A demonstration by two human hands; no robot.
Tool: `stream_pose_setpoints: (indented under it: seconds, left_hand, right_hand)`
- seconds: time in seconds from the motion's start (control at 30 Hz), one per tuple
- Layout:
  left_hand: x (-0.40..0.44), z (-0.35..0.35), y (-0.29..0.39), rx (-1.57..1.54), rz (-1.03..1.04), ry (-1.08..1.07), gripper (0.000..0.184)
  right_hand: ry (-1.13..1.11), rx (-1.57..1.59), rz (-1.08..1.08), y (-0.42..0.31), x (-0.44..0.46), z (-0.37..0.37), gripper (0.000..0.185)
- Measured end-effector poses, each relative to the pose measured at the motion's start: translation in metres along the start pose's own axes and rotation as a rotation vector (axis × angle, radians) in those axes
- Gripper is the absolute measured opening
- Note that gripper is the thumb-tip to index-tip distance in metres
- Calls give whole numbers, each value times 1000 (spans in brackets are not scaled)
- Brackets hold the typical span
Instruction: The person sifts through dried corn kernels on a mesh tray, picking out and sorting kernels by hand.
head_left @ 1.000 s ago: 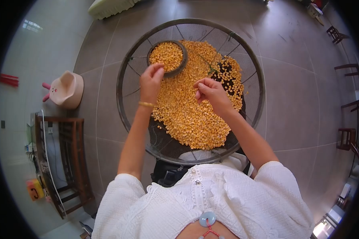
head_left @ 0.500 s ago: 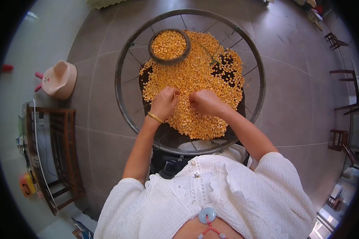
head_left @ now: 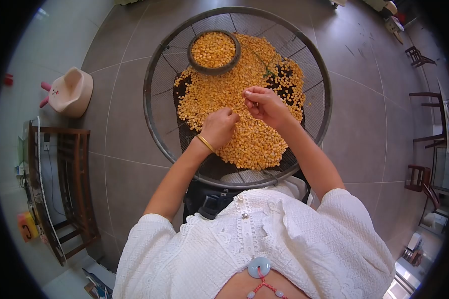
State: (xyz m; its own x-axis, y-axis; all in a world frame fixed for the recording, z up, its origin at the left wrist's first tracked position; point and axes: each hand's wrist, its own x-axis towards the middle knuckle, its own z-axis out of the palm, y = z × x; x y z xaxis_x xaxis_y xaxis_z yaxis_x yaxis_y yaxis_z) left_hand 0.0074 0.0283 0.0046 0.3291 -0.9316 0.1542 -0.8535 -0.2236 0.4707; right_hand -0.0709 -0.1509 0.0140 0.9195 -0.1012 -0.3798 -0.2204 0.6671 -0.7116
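Yellow corn kernels (head_left: 257, 149) lie spread over a dark cloth in a large round mesh sieve (head_left: 327, 99). A round dark bowl (head_left: 192, 60) heaped with kernels stands inside the sieve at the far left. My left hand (head_left: 219, 128), with a gold bangle at the wrist, is low at the kernels, its fingers curled together; what they hold is hidden. My right hand (head_left: 267, 105) is over the middle of the spread, farther out than the left. Its thumb and fingers are pinched together, and anything between them is too small to name.
A thin green strand (head_left: 268, 73) lies among the kernels at the far right. Around the sieve is grey tiled floor (head_left: 359, 129). At left stand a pale child's seat (head_left: 75, 94) with pink ears and a wooden rack (head_left: 75, 184). Wooden chairs (head_left: 418, 177) line the right side.
My right hand has lifted and moved away from my body, to the right, turning its pinched fingers into view. My left hand has shifted a little right over the kernels.
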Motion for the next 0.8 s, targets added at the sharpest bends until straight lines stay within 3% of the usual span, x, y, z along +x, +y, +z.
stream_pose_setpoints:
  seconds: [0.37, 0.8]
  left_hand:
    - [2, 12, -3, 221, 60, -5, 7]
    - [5, 17, -4, 194, 97, 30, 6]
  right_hand:
    - [51, -133, 8, 2, 0, 2, 7]
    - [84, -193, 25, 3, -1, 6, 7]
